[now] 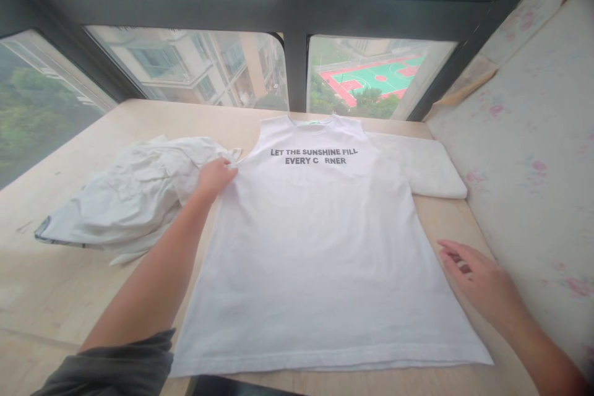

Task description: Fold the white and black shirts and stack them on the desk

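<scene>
A white sleeveless shirt [315, 247] lies spread flat, its neck toward the window and its wide hem toward me. Dark lettering [314, 156] runs across its chest. At the left armhole, my left hand [217, 176] pinches the shirt's edge between thumb and fingers. My right hand [480, 281] is just beyond the shirt's right edge, fingers loosely bent and apart, with nothing in them. Under the shirt's upper right side, a folded white garment [436, 167] sticks out.
A crumpled heap of white clothes [134, 192] with a dark-edged corner sits on the left of the pale wooden surface [28, 278]. Dark window frames [297, 31] border the back. A flower-patterned wall [533, 154] rises on the right.
</scene>
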Demonstrator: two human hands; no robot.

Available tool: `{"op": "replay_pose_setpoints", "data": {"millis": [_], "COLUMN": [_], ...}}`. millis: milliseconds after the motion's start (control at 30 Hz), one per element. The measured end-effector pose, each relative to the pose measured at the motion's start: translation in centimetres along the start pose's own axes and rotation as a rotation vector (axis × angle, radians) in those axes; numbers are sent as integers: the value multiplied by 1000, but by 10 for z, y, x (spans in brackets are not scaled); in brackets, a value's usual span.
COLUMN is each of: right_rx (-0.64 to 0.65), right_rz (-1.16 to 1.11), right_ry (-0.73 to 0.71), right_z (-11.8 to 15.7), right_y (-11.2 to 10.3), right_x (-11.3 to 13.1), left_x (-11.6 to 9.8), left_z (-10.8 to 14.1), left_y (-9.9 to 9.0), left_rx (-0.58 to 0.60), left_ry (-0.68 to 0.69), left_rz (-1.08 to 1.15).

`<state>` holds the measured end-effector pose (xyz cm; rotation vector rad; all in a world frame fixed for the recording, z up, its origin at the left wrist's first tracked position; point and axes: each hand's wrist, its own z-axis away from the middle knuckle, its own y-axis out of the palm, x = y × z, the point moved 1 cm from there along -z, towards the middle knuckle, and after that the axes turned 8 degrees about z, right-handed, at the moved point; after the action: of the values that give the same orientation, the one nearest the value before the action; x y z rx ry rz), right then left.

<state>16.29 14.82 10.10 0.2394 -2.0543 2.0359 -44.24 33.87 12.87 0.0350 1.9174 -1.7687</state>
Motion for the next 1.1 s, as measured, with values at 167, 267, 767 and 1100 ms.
{"op": "replay_pose_setpoints", "data": {"millis": [167, 267, 767, 1100], "right_rx": [-22, 42, -93, -64], "right_rz": [-69, -76, 119, 106], "right_ry": [-367, -540, -321, -293], "right_z": [-44, -97, -325, -407], "right_y": [15, 32, 101, 96], "right_x": [86, 142, 227, 224], "left_x": [-60, -94, -99, -133], "left_z": [-4, -8, -62, -132], "left_y": [24, 55, 90, 107], "left_rx": [1, 69, 2, 61], "left_ry": [321, 506, 424, 470], "left_rz": [-111, -116, -134, -102]}}
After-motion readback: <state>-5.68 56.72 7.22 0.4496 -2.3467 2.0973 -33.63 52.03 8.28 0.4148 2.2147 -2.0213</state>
